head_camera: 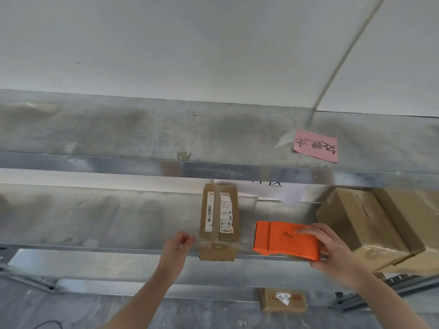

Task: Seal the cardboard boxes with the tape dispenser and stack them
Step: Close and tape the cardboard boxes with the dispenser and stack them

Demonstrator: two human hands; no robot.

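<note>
Left hand (177, 245), lower centre: fingertips pinching end of clear tape strip (218, 245), faint, stretched across front of small cardboard box (218, 222). Box at frame centre on metal shelf (107, 219), front edge. Right hand (332, 252) gripping orange tape dispenser (287, 241), just right of box. Larger boxes (370, 229) at right edge. Pink note (316, 146) on upper shelf.

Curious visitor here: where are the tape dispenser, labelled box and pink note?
tape dispenser (285, 239), head view, orange top face.
labelled box (217, 224), head view, top face.
pink note (316, 146), head view, its middle.
</note>
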